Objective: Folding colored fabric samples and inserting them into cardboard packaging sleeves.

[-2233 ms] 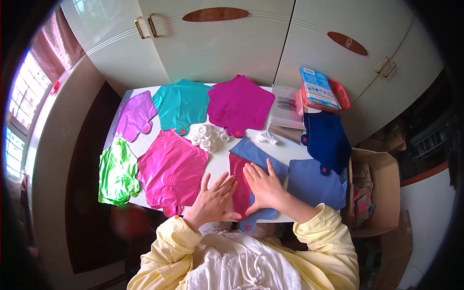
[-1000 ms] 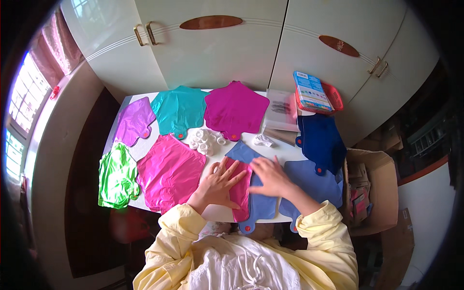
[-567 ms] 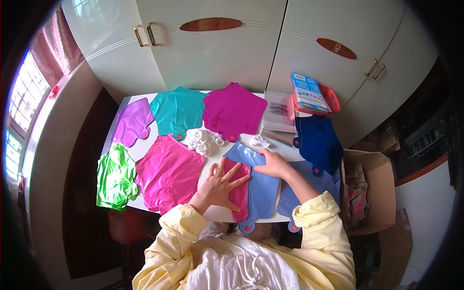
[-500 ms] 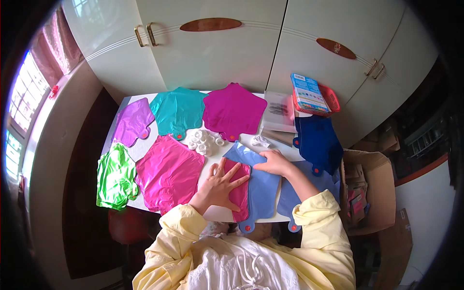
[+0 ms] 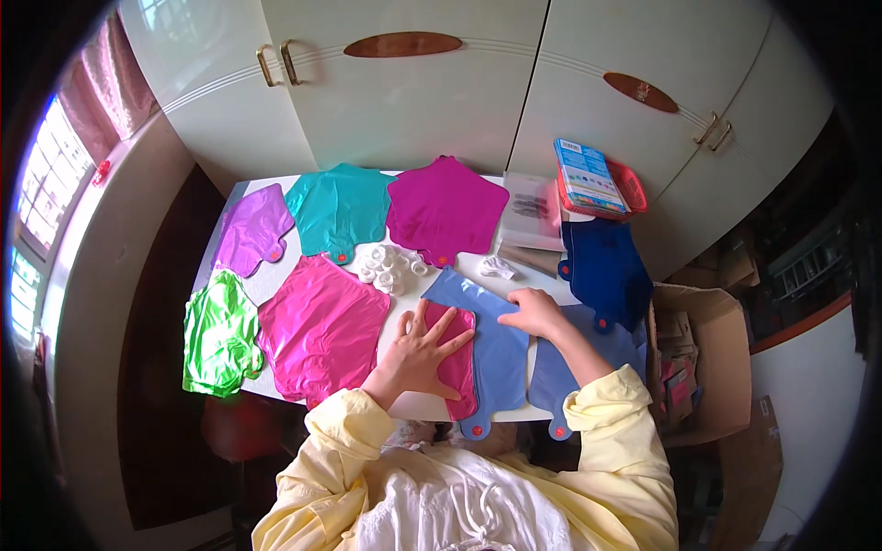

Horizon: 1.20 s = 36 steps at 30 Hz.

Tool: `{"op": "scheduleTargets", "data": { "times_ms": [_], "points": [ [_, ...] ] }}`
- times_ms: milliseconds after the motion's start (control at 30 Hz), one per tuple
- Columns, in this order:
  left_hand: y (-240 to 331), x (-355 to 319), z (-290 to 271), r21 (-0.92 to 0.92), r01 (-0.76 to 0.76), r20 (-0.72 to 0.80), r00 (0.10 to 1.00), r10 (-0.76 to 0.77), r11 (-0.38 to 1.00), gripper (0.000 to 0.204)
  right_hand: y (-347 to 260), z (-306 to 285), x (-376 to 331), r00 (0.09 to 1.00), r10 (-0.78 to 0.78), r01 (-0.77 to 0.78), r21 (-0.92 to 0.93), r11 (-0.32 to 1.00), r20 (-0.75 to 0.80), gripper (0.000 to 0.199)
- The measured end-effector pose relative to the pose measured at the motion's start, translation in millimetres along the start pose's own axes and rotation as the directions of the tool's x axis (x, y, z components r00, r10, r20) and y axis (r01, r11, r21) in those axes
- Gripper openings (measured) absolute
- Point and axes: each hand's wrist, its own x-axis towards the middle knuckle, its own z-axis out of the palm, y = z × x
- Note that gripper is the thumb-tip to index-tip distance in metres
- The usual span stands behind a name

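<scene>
With 12 o'clock pointing away from the person, a blue foil sheet [image 5: 503, 367] lies at the near side of the white table [image 5: 407, 297], its round tab [image 5: 476, 428] poking past the table edge at 6 o'clock. A pink strip [image 5: 464, 372] covers its 9 o'clock side. The left hand [image 5: 416, 358] is open over that strip, fingers fanned between 12 and 4. The right hand [image 5: 537, 314] has thumb and fingers close together at the sheet's 1 o'clock edge; whether they pinch it, I cannot tell. White tabletop shows toward 9 o'clock, up to a large pink sheet [image 5: 326, 326], and in a narrow slit at 3, before a second blue sheet [image 5: 593, 344]. White rings [image 5: 384, 269] heap at 10.
</scene>
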Motion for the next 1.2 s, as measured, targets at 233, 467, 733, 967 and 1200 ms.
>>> {"op": "scheduleTargets", "data": {
  "times_ms": [233,467,733,967,1200],
  "points": [
    [0,1,-2,-0.015,0.022,0.002,1.000,-0.022,1.000,0.108,6,21,-19,0.939,-0.022,0.047,0.066,0.997,-0.342,0.035],
    [0,1,-1,-0.020,0.040,0.010,0.999,-0.039,0.999,0.109,-18,28,-78,0.988,0.009,-0.019,-0.058,0.998,-0.153,0.039],
    [-2,3,1,-0.022,0.036,0.024,0.999,-0.036,0.999,0.111,-44,86,-104,0.892,-0.258,0.335,0.158,0.929,-0.370,0.062],
    [-2,2,1,0.031,0.054,0.072,0.996,-0.056,0.998,0.116,-62,93,-98,0.879,-0.315,0.329,-0.024,0.944,-0.358,0.060],
    [-1,3,-2,-0.046,0.059,0.060,0.997,-0.056,0.997,0.120,-45,81,-102,0.853,-0.110,0.290,0.289,0.913,-0.510,0.073]
  ]
}}
